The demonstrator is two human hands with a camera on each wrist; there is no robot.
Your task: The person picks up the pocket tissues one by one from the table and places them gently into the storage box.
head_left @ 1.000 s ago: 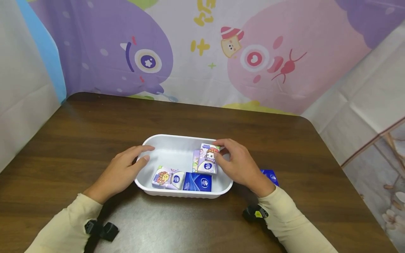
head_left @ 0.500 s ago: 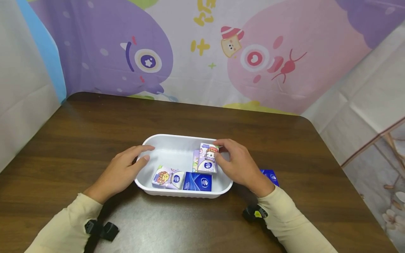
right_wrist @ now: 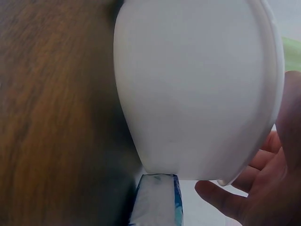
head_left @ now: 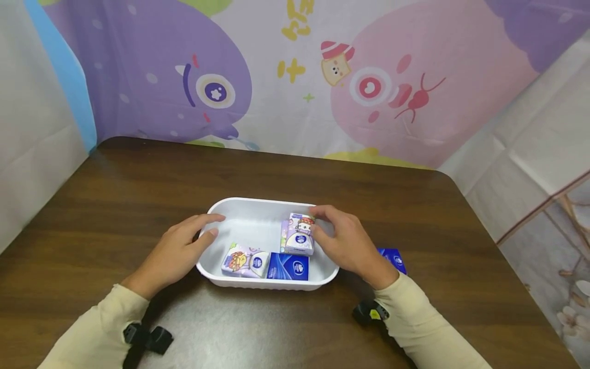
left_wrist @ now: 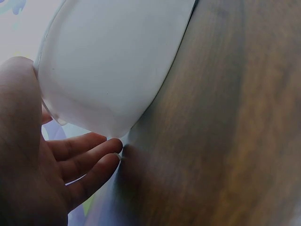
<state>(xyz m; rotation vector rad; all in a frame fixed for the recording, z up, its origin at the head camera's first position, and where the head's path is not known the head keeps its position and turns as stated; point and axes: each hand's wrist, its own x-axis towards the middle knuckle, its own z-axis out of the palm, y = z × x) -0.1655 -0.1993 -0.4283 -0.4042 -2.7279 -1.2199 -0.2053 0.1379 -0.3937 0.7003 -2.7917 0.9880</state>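
A white plastic tray [head_left: 258, 283] holds several tissue packs. My right hand [head_left: 348, 241] is over its right end, thumb and index finger beside a cartoon-printed tissue pack [head_left: 300, 238], which lies on a lilac-printed pack [head_left: 283, 241]. Those fingers look relaxed, not pinching it. In front lie another cartoon tissue pack [head_left: 244, 261] and a blue tissue pack [head_left: 289, 267]. At the left end, my left hand [head_left: 182, 248] reaches over the rim with thumb and index finger. Its other fingers [left_wrist: 91, 157] lie loosely against the tray's outer wall [left_wrist: 113, 61] in the left wrist view.
On the brown wooden table [head_left: 258, 328], a blue tissue pack [head_left: 394, 260] lies right of the tray, partly hidden by my right arm. A pack [right_wrist: 155, 202] stands against the tray's outside in the right wrist view. A cartoon-printed cloth [head_left: 286, 118] hangs behind.
The upper cartoon tissue pack has dropped slightly toward the left and away from my right fingertips, settling on the lilac pack. My left hand and the tray have stayed in place.
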